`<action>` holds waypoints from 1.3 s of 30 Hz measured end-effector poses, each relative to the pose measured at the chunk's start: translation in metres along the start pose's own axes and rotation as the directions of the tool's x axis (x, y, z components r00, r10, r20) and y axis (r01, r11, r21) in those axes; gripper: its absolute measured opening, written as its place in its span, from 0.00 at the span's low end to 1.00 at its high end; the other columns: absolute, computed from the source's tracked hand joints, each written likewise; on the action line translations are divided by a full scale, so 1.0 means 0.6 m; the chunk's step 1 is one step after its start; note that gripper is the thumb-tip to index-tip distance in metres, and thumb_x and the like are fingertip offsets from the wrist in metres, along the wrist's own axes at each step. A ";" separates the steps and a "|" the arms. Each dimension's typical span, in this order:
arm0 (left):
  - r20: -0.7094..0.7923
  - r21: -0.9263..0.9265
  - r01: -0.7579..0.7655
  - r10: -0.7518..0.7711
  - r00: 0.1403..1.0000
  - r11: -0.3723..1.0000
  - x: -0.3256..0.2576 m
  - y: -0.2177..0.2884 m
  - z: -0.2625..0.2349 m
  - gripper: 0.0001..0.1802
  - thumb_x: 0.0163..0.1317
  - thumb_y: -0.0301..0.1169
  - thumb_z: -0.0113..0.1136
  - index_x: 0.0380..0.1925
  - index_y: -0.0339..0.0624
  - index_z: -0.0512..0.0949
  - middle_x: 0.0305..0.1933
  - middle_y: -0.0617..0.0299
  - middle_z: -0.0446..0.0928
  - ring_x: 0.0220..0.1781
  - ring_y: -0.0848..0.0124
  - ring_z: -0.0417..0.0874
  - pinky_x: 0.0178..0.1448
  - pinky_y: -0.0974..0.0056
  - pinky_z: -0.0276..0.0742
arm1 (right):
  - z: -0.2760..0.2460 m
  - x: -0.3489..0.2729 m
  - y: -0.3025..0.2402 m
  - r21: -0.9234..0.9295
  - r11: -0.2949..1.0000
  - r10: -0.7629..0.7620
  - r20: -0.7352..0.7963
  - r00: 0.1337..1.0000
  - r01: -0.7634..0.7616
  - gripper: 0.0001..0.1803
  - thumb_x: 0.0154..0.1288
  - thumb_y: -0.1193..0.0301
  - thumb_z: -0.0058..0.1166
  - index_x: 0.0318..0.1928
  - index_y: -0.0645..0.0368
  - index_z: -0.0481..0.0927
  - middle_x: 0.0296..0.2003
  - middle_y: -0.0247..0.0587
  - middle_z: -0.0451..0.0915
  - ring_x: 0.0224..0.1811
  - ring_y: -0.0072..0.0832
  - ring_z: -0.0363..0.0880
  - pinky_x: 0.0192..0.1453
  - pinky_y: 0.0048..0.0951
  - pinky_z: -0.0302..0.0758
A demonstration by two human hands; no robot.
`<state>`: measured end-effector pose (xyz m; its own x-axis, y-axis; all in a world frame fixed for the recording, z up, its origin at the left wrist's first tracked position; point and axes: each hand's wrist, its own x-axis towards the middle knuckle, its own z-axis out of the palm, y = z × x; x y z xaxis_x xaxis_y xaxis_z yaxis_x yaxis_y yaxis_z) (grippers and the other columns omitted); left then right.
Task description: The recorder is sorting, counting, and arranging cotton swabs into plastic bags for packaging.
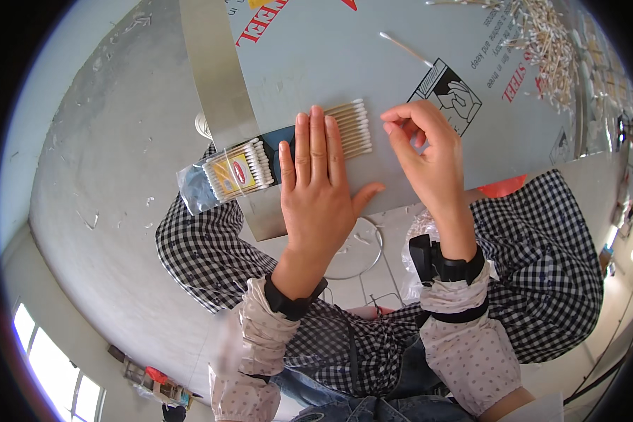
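Cotton swabs (pixel 353 128) are white-tipped (with tan sticks (pixel 349 133)); the cloth (pixel 541 274) is black-and-white checked, the sleeves (pixel 465 355) pale, grey-dotted.

White-tipped cotton swabs (pixel 352 128), flat row, partly covered, bagged swabs (pixel 257 163) at left

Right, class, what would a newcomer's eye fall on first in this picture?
Probably the left hand, laid flat, with a neat row of cotton swabs showing beside its fingers. Left of it, a clear packet of swabs with a yellow label juts past the edge of the grey table. At upper right lies a loose heap of swabs.
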<state>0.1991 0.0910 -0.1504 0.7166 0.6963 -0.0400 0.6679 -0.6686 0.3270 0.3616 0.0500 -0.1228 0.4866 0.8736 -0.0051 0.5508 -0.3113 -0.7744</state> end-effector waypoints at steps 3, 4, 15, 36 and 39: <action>-0.004 0.009 0.012 -0.012 1.000 1.000 0.004 0.003 -0.001 0.58 0.58 0.67 0.54 0.74 0.28 0.56 0.80 0.44 0.53 0.83 0.51 0.51 0.82 0.44 0.47 | 0.002 0.000 -0.001 -0.007 1.000 0.009 -0.013 1.000 -0.009 0.04 0.65 0.80 0.58 0.40 0.60 0.80 0.35 0.34 0.80 0.28 0.24 0.77 0.28 0.25 0.72; -0.003 0.009 0.018 -0.018 1.000 1.000 0.005 0.004 -0.002 0.58 0.58 0.67 0.54 0.74 0.28 0.56 0.80 0.44 0.53 0.83 0.51 0.51 0.82 0.44 0.47 | 0.003 0.000 -0.002 -0.014 1.000 0.010 -0.017 1.000 -0.010 0.04 0.65 0.79 0.58 0.40 0.60 0.80 0.35 0.34 0.81 0.28 0.24 0.78 0.28 0.25 0.72; -0.001 0.009 0.004 -0.004 1.000 1.000 0.011 -0.002 0.001 0.59 0.62 0.68 0.50 0.75 0.25 0.51 0.81 0.40 0.49 0.83 0.48 0.48 0.81 0.41 0.45 | 0.004 -0.002 -0.001 -0.021 1.000 0.002 -0.015 1.000 -0.002 0.04 0.66 0.79 0.58 0.41 0.60 0.80 0.35 0.34 0.81 0.29 0.25 0.78 0.29 0.26 0.72; -0.077 -0.995 -0.095 -0.551 0.831 -0.005 -0.021 0.019 -0.013 0.46 0.76 0.58 0.38 0.79 0.37 0.41 0.83 0.44 0.43 0.85 0.55 0.41 0.83 0.52 0.34 | 0.073 0.073 0.001 -0.128 0.925 -0.362 -0.019 0.932 0.356 0.19 0.77 0.68 0.48 0.64 0.56 0.74 0.63 0.46 0.77 0.68 0.43 0.73 0.70 0.43 0.69; -0.080 -0.992 -0.119 -0.581 0.810 -0.030 -0.012 0.024 -0.009 0.46 0.76 0.60 0.36 0.79 0.38 0.40 0.83 0.45 0.42 0.85 0.57 0.40 0.83 0.53 0.35 | 0.097 0.052 -0.007 -0.290 0.863 -0.419 0.045 0.907 0.413 0.22 0.76 0.68 0.49 0.67 0.56 0.71 0.66 0.45 0.75 0.72 0.41 0.69 0.75 0.49 0.63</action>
<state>0.2025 0.0778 -0.1405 0.1761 0.9733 -0.1470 -0.3047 0.1959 0.9321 0.3351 0.1005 -0.1565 0.1800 0.9396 0.2910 0.8732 -0.0165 -0.4870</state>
